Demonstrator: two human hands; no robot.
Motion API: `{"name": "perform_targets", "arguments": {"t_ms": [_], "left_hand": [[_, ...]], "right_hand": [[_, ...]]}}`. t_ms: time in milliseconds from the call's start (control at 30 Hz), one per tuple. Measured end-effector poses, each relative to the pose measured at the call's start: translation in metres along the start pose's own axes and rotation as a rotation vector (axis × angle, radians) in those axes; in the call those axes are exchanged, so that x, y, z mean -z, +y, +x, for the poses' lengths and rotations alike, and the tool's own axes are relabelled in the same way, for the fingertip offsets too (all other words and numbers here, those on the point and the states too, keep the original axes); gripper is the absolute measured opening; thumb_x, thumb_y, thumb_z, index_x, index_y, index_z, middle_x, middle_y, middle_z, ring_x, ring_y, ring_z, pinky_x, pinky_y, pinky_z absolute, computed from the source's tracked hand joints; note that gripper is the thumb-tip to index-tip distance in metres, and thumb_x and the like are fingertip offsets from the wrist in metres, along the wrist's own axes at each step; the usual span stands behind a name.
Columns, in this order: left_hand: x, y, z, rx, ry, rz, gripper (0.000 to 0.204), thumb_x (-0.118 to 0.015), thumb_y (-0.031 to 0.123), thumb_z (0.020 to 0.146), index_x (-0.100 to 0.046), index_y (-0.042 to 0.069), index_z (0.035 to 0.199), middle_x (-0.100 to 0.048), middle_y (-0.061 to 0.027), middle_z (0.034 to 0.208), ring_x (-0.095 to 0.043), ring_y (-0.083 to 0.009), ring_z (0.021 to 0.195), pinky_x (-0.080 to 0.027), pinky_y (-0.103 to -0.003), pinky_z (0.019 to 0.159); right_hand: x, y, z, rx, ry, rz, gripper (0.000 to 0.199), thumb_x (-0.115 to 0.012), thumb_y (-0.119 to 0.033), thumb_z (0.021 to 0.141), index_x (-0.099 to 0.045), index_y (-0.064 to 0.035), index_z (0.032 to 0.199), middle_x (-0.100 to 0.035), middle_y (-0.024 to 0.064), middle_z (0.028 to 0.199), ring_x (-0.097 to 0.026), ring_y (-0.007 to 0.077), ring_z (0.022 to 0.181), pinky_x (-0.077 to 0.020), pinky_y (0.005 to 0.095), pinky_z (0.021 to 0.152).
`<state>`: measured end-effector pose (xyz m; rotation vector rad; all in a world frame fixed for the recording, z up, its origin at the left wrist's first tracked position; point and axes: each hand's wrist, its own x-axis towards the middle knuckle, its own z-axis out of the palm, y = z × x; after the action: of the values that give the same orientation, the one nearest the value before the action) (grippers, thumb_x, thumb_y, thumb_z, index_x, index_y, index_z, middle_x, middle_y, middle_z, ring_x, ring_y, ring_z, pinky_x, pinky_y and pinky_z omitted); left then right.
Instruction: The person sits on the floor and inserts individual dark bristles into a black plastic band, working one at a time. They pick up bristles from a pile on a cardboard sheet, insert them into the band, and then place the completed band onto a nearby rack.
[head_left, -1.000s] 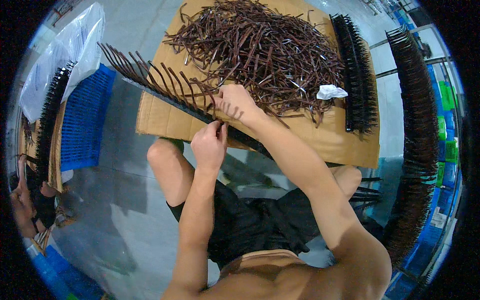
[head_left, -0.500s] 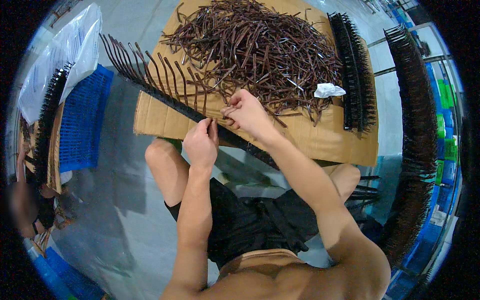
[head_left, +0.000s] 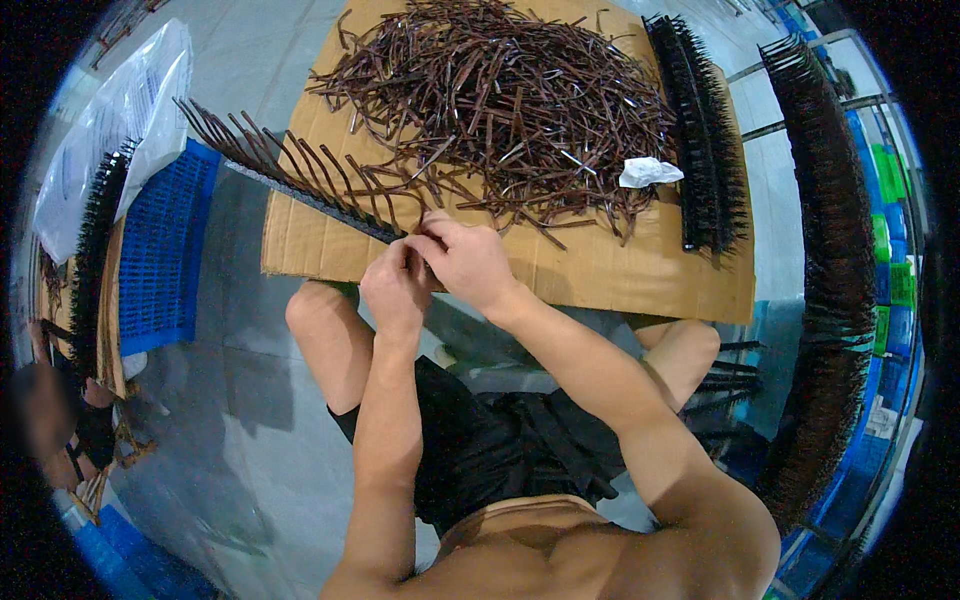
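Observation:
A long, narrow dark bar [head_left: 315, 203] with a row of curved brown strips standing along it slants across the near left corner of the cardboard. My left hand [head_left: 393, 287] is closed around the bar near its visible right end. Against it, my right hand [head_left: 472, 262] is closed too, thumb and fingers pinched together at the bar beside the last strips. What those right fingertips hold is hidden. Just beyond both hands lies a large heap of loose brown strips [head_left: 500, 95], thin, bent and partly shiny.
The brown cardboard [head_left: 600, 270] lies over my knees. On its right are black bristled bars [head_left: 700, 140] and a crumpled white scrap [head_left: 650, 172]. A long bristled row [head_left: 835, 250] stands further right. Leftward are a blue crate [head_left: 165, 250], a plastic bag [head_left: 120, 120] and another person [head_left: 90, 430].
My right hand has moved left and down to meet my left hand. The bar has turned and shows a lighter speckled face, and its strips lean lower. The view has shifted slightly.

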<state>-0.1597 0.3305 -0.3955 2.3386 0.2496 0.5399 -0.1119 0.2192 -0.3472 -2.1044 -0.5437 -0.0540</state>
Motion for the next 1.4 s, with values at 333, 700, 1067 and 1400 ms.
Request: {"name": "perform_targets", "arguments": {"t_ms": [333, 700, 1067, 1400], "left_hand": [[0.001, 0.004, 0.001, 0.021, 0.002, 0.005, 0.008, -0.064, 0.014, 0.082, -0.065, 0.007, 0.085, -0.065, -0.0141, 0.075, -0.062, -0.0344, 0.069, -0.050, -0.042, 0.062], [0.006, 0.003, -0.001, 0.108, 0.078, 0.093, 0.011, -0.066, 0.017, 0.084, -0.070, 0.006, 0.082, -0.067, -0.0127, 0.073, -0.065, -0.0304, 0.065, -0.051, -0.038, 0.060], [0.007, 0.013, -0.002, -0.065, 0.027, -0.017, 0.015, -0.072, 0.016, 0.075, -0.068, 0.005, 0.084, -0.067, -0.0099, 0.080, -0.063, -0.0297, 0.074, -0.049, -0.039, 0.065], [0.002, 0.009, -0.002, -0.183, -0.018, 0.015, 0.008, -0.067, 0.009, 0.076, -0.066, 0.006, 0.083, -0.064, -0.0096, 0.077, -0.060, -0.0295, 0.073, -0.046, -0.039, 0.065]], "right_hand": [[-0.002, 0.005, 0.002, -0.112, 0.028, 0.134, 0.020, -0.062, -0.023, 0.088, -0.059, -0.0034, 0.089, -0.065, 0.0189, 0.072, -0.064, 0.0395, 0.069, -0.0495, 0.0465, 0.058], [0.026, 0.011, 0.049, 0.013, -0.404, -0.094, 0.020, -0.059, -0.017, 0.087, -0.063, -0.0044, 0.102, -0.065, 0.0179, 0.090, -0.063, 0.0348, 0.090, -0.0510, 0.0414, 0.076], [0.023, 0.056, 0.051, 0.138, -0.008, -0.400, 0.017, -0.060, 0.001, 0.081, -0.065, -0.0017, 0.097, -0.057, 0.0096, 0.096, -0.059, 0.0207, 0.079, -0.0502, 0.0293, 0.071], [0.014, 0.013, -0.013, -0.399, -0.011, 0.382, 0.017, -0.064, -0.009, 0.089, -0.064, 0.0032, 0.101, -0.069, 0.0065, 0.085, -0.062, 0.0101, 0.078, -0.0501, 0.0251, 0.071]]}}
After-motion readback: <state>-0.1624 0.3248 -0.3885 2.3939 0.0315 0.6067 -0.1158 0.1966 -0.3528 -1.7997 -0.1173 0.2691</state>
